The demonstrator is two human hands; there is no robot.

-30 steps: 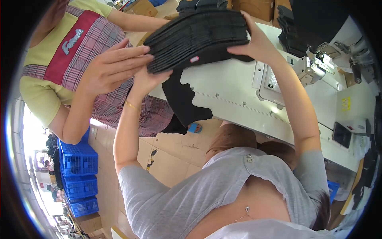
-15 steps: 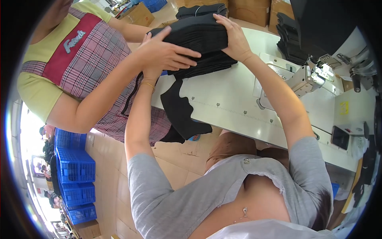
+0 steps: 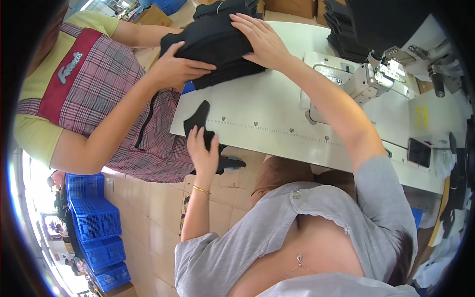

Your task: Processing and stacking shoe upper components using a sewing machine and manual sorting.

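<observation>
A thick stack of black fabric pieces is at the far left of the white table. My right hand grips its right end, fingers over the top and thumb at the side. A co-worker's hand holds its left side; their other hand is hidden behind it. Nearer me, a loose curved black fabric piece lies over the table's front left edge and hangs down. My left hand reaches onto this piece with its fingers apart, touching it; part of the piece is hidden beneath.
The white sewing table has a printed ruler along its front edge. A sewing machine stands at the right, with more black pieces behind it. A co-worker in a plaid apron stands at the left. Blue crates line the floor.
My left hand has let go of the stack and come down toward me onto the loose fabric piece. The stack, with my right hand on it, appears further left in view.
</observation>
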